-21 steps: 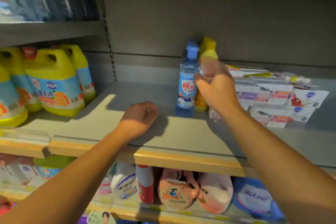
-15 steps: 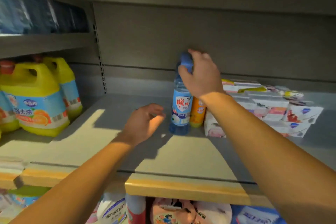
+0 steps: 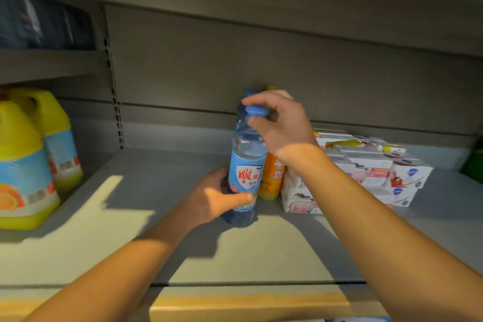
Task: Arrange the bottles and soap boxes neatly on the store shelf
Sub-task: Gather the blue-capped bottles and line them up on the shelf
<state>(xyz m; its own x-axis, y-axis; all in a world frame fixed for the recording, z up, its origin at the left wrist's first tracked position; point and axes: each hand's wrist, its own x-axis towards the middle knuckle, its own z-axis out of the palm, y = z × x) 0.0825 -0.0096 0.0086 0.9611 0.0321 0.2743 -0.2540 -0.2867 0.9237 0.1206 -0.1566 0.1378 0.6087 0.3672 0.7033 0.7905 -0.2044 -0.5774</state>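
Two hands are engaged on one blue bottle [image 3: 245, 165], which stands upright on the shelf [image 3: 156, 178], approx. mid-shelf. The left hand [image 3: 217, 200] is wrapped round the lower body, near the base, w/ thumb across the front under the label; the right hand [image 3: 279, 123] is closed over the blue cap [image 3: 257, 111], fingers pinching from above. Held top and bottom like this, the bottle is probably being steadied so it can be turned or slid w/o tipping, perhaps to bring the label to the front. An orange bottle [image 3: 271, 178] is set just behind and to the right, touching or nearly so; which cannot be told. Soap boxes [image 3: 366, 172] are stacked in layers right beside that, slightly uneven at the edges, so some squaring-up is judged still needed. Yellow jugs [image 3: 31, 165] are grouped at the far left, well apart, w/ bare shelf left between. That gap is likely where the bottles could be lined up. The task is judged early-to-mid stage: bottles not yet in a row.
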